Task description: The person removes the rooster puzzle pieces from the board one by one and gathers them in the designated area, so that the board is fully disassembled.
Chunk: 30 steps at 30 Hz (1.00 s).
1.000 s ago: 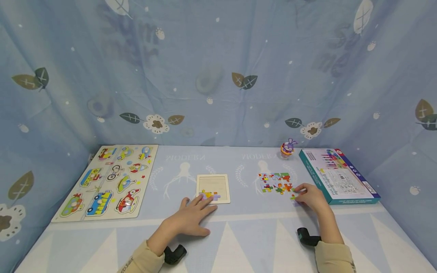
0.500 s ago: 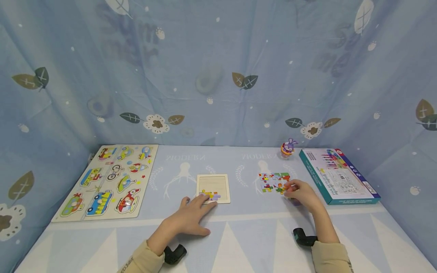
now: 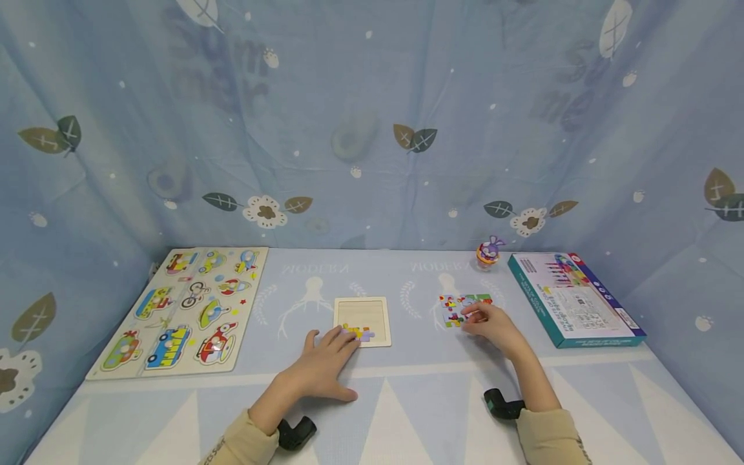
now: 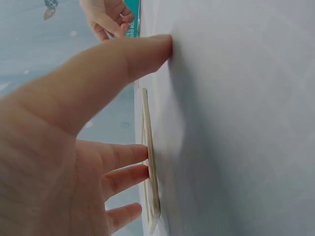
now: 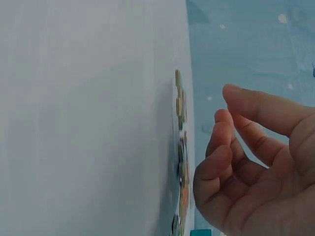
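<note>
My left hand [image 3: 322, 368] lies spread at the near edge of a small square wooden puzzle tray [image 3: 388, 323]. Its straight fingertips touch the tray's near side, as the left wrist view also shows, with the thumb apart on the table. Several joined yellow and purple jigsaw pieces [image 3: 367, 334] lie along the tray's bottom. To the right, my right hand [image 3: 494, 329] hovers over a group of loose jigsaw pieces [image 3: 450, 310] and hides some. In the right wrist view its fingers [image 5: 219, 160] are loosely bent, thumb near the index finger, with no piece visible between them.
A wooden vehicle peg board [image 3: 194, 297] lies at the left. A flat teal-edged box [image 3: 581, 303] is at the right, with a small purple-eared toy figure [image 3: 487, 253] at the back beside it. A patterned blue curtain [image 3: 349, 97] hangs behind the table.
My right hand has moved left, from the right end of the loose pieces to above their middle. The left hand has stayed at the tray.
</note>
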Available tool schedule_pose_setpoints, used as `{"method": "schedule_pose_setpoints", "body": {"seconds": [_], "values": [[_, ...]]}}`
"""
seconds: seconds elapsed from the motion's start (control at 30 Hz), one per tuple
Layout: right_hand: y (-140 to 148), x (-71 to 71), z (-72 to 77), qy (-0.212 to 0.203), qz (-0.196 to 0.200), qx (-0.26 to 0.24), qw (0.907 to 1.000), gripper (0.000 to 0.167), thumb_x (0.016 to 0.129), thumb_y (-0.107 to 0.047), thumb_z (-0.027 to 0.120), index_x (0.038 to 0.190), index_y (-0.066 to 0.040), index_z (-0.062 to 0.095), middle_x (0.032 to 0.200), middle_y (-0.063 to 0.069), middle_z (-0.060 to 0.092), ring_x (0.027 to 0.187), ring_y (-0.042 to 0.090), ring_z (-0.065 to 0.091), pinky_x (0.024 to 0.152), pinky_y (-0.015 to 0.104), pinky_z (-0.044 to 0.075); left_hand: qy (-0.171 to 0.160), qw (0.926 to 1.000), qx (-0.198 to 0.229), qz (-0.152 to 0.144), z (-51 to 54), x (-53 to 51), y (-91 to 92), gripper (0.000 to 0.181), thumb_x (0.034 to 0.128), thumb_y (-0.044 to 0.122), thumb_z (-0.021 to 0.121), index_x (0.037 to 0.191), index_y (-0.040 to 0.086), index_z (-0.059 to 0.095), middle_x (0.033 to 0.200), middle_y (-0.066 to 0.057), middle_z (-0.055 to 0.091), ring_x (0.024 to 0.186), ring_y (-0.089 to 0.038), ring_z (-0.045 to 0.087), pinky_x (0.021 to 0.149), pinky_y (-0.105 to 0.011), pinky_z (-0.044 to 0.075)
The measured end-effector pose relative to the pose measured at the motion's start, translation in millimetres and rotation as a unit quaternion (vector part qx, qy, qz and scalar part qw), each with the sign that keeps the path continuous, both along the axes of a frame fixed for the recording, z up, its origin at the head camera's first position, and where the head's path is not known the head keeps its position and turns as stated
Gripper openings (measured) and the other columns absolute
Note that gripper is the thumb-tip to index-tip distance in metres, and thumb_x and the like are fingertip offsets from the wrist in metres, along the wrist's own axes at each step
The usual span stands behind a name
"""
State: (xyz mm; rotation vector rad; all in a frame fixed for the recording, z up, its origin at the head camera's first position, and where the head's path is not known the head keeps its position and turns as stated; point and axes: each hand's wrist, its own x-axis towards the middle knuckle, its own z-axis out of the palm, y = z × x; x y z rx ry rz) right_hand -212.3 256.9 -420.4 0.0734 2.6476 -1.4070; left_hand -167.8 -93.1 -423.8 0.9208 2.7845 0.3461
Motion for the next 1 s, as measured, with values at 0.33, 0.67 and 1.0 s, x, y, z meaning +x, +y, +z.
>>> {"method": "schedule_pose_setpoints", "body": {"seconds": [0.33, 0.67, 1.0], "values": [[-24, -8.0, 1.7, 0.027, 0.027, -0.02, 0.9991, 0.03, 0.08, -0.006, 0.069, 0.107, 0.004, 0.059, 0.079, 0.004, 0.057, 0.068, 0.014, 0.051, 0.058, 0.028, 0.041, 0.005, 0.9999, 0.012, 0.009, -3.8, -0.9, -0.1, 0.085, 0.0688, 0.05, 0.073, 0.136, 0.006, 0.044, 0.139, -0.01, 0.038, 0.132, -0.027, 0.032, 0.101, -0.063, 0.012], [-59, -17.1, 5.0, 0.025, 0.064, -0.025, 0.9973, 0.027, 0.08, -0.004, 0.068, 0.106, 0.001, 0.061, 0.08, 0.005, 0.057, 0.07, 0.016, 0.053, 0.064, 0.029, 0.043, -0.005, 0.9995, 0.027, 0.013, -1.7, -0.2, 0.0, 0.086, 0.0685, 0.046, 0.075, 0.137, 0.006, 0.042, 0.138, -0.012, 0.037, 0.131, -0.027, 0.032, 0.1, -0.064, 0.012], [-99, -22.9, 2.1, 0.021, 0.087, -0.017, 0.9959, 0.024, 0.077, -0.003, 0.07, 0.101, -0.002, 0.063, 0.078, 0.004, 0.056, 0.068, 0.015, 0.051, 0.059, 0.026, 0.042, -0.011, 0.9991, 0.033, 0.023, 2.2, -2.6, -6.8, 0.093, 0.0694, 0.049, 0.074, 0.14, 0.003, 0.034, 0.141, -0.013, 0.035, 0.133, -0.031, 0.028, 0.099, -0.066, 0.014]]}}
